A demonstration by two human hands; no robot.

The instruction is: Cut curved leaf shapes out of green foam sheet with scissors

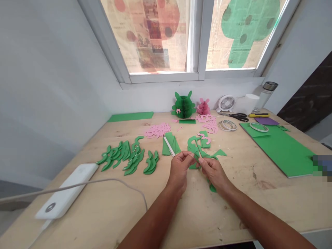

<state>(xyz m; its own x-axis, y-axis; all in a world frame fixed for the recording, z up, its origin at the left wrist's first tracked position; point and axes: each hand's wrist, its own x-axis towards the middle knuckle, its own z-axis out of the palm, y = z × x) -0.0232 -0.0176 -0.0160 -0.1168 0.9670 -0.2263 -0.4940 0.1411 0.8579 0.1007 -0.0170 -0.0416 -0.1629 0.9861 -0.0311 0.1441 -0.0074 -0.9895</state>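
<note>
My left hand [180, 171] is closed, thumb and forefinger pinching the edge of a small green paper piece [196, 154]. Across from it my right hand [214, 173] is closed too, its fingertips pressed on the same piece. A thin pale strip shows at the right fingertips; I cannot make out what it is. Green paper scraps [192, 142] lie just beyond the fingers. A curved green cutout [212, 187] shows below my right hand. Left of my left hand, a white pen [169, 146] rests on green paper sheets [174, 140].
Stacked green cutouts [133, 160] and pink cutouts [158, 130] lie to the left. A white power bank [66, 193] with a cable is nearer. At the back stand green [183, 106] and pink [203, 108] honeycomb paper figures. Scissors [238, 117], tape rolls [227, 125] and green card [285, 152] lie right.
</note>
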